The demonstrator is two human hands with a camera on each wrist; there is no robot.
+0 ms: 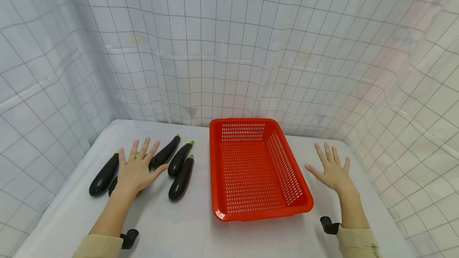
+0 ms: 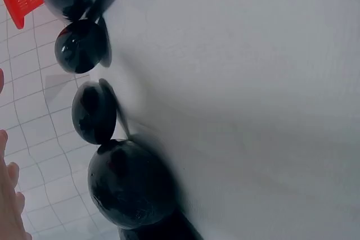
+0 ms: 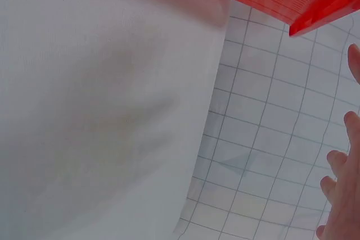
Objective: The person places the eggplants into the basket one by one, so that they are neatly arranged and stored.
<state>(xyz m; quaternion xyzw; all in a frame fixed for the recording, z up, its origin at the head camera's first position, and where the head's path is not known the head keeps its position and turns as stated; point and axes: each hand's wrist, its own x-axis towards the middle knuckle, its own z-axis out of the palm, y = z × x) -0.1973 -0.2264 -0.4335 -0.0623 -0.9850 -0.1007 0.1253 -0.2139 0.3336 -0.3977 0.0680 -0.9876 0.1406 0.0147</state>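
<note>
My left hand (image 1: 137,172) hovers with spread fingers over several dark purple eggplants on the left of the table, hiding part of some. One eggplant (image 1: 104,175) lies left of the hand; another eggplant (image 1: 181,179) lies to its right, nearest the basket. In the left wrist view, rounded ends of eggplants (image 2: 130,184) line up beside the hand's fingers. My right hand (image 1: 334,172), its fingers spread too, is held above the table to the right of a red plastic basket (image 1: 214,170). Neither hand holds anything. No eggplants show inside the basket.
The white table (image 1: 172,230) is enclosed by a white curtain with a dark grid (image 1: 236,51) at the back and both sides. Black wrist-worn pieces (image 1: 329,225) sit at both cuffs. The basket's slotted walls stand between the two hands.
</note>
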